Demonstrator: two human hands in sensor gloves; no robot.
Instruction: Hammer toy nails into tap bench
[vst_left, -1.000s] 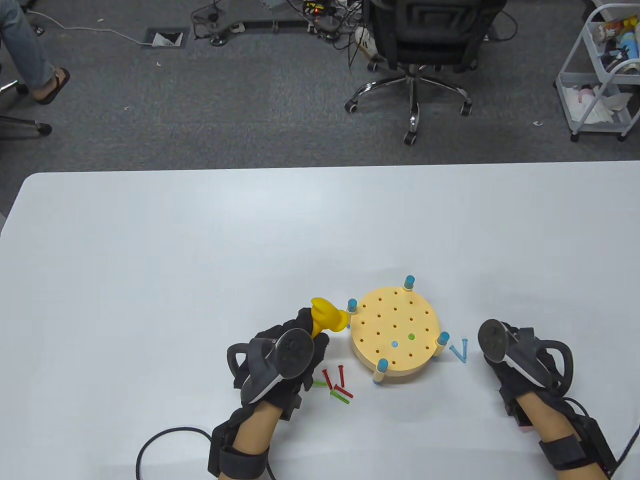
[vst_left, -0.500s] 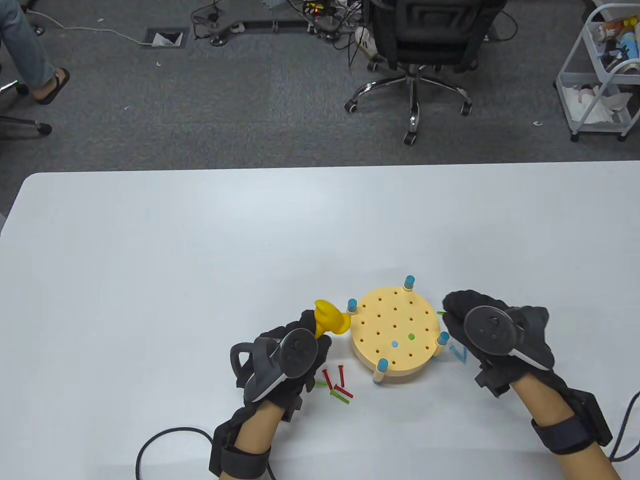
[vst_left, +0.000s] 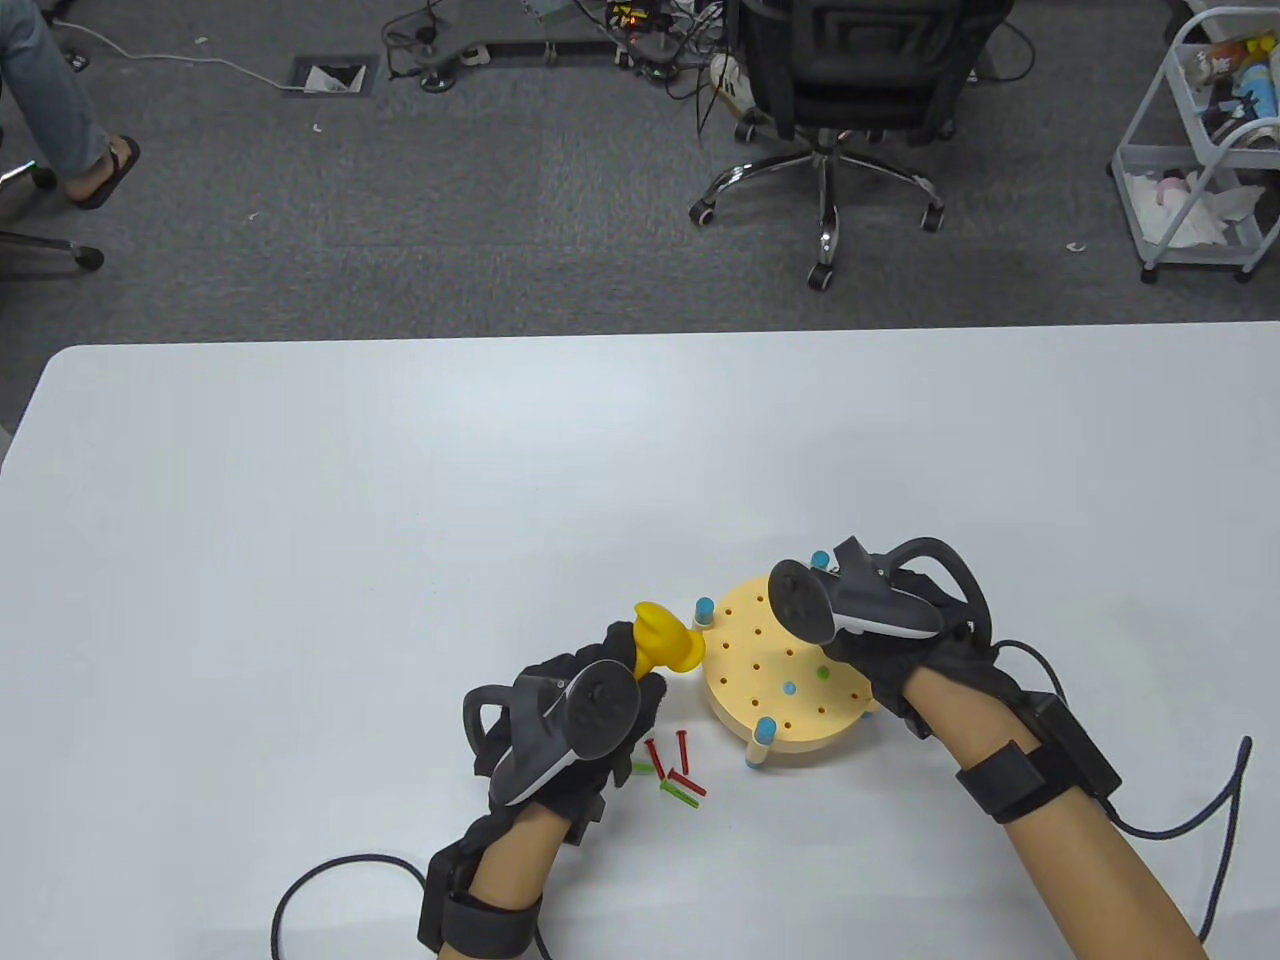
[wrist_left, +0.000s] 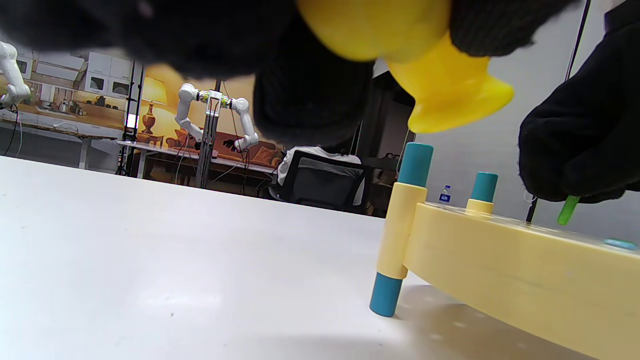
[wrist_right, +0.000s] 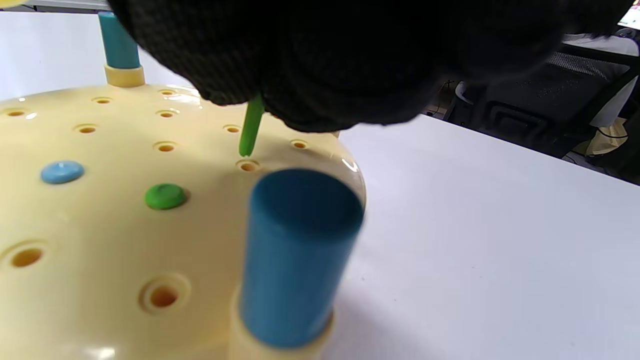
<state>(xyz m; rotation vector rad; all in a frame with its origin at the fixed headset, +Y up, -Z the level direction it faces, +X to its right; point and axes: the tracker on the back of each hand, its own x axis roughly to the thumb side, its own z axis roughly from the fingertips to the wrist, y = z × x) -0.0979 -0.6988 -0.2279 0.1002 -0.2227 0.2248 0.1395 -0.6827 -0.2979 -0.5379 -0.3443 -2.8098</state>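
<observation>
Carpet (vst_left: 500, 230) surrounds white table (vst_left: 300, 550); left hand (vst_left: 570, 710) grips hammer (vst_left: 665, 645), right hand (vst_left: 900, 650) pinches green nail (wrist_right: 251, 125).

No readable text in any view; small bottle (wrist_left: 444, 194) behind the bench has a label, too small to make out
</observation>
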